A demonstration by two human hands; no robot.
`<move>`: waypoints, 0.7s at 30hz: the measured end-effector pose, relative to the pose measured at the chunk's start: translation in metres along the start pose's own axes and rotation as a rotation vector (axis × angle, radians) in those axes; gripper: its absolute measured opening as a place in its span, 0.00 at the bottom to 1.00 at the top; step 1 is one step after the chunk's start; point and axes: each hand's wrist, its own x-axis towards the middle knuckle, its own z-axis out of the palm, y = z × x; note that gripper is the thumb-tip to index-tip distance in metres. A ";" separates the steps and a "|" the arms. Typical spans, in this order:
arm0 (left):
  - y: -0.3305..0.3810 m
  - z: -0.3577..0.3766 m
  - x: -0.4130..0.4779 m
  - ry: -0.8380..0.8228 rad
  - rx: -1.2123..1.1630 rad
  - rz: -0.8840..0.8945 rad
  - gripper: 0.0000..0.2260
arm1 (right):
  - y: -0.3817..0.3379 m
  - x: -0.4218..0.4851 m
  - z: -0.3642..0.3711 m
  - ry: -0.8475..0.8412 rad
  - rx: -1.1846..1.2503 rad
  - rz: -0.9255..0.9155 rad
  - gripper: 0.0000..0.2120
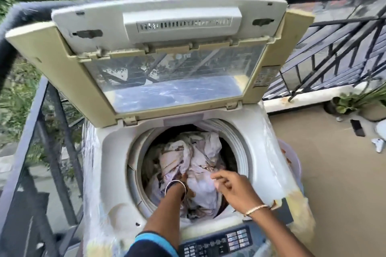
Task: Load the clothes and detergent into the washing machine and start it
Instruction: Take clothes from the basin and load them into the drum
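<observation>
A top-loading washing machine stands in front of me with its folding lid raised. Its drum holds a pile of pale patterned clothes. My left hand reaches down into the drum and is mostly buried in the cloth, so its fingers are hidden; a bangle sits on the wrist. My right hand hovers over the near right side of the pile with fingers spread, touching the cloth. The control panel lies at the machine's near edge. No detergent is in view.
A black metal railing runs behind and to the right, and another to the left. A pink tub stands at the machine's right side. Potted plants and small objects lie on the floor at the far right.
</observation>
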 end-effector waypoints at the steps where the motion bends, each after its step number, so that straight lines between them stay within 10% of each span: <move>1: 0.002 0.003 -0.002 0.004 -0.011 -0.006 0.36 | 0.007 -0.004 -0.003 0.021 0.029 0.002 0.16; 8: 0.036 -0.014 -0.037 0.228 0.008 0.132 0.18 | 0.027 -0.014 -0.038 0.282 0.295 0.006 0.13; 21: 0.182 0.050 -0.211 0.526 -0.833 0.585 0.06 | 0.101 -0.074 -0.142 0.283 0.441 -0.108 0.11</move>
